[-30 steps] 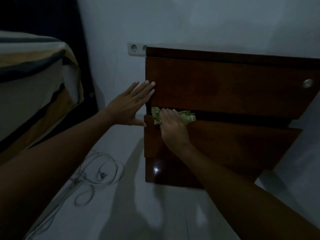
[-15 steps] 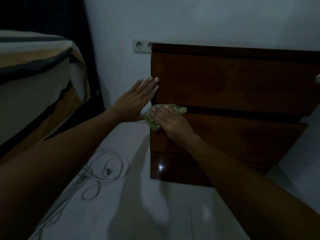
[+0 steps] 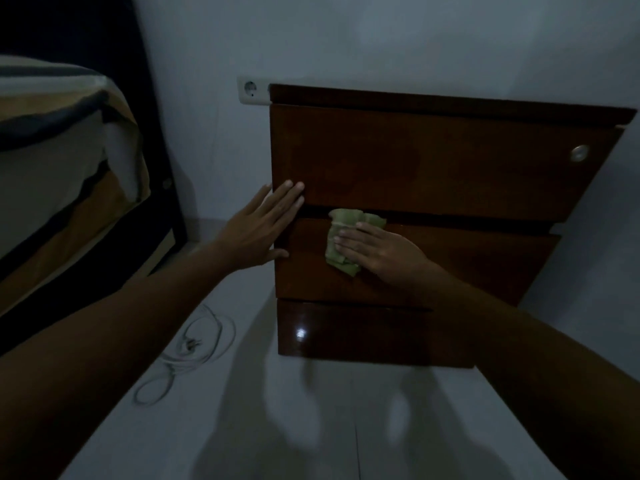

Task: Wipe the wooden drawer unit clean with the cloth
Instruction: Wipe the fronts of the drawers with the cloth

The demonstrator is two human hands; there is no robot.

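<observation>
Head view: the wooden drawer unit is seen standing on the pale floor against the wall, its three drawer fronts facing the camera and stacked one above another, each front with its long axis horizontal. The top drawer front carries a round metal fitting near its right edge; a dark horizontal gap separates it from the middle drawer front, and the bottom drawer front shows a small bright reflection. The green cloth is crumpled and pressed against the upper left part of the middle front, its upper edge reaching into the gap. The right hand is laid flat over the cloth, fingers extended toward the left, so the grip is a flat press on the cloth rather than a clench. The left hand is spread open and released, braced on the left edge of the unit, with fingertips resting on the lower left corner of the top front. The rest of the middle front, to the right of the cloth, is unobstructed. A wall socket is partly hidden behind the unit's top left corner. A loose coiled cable lies on the floor to the left of the unit, and a bed with a striped cover stands further left, well apart.
</observation>
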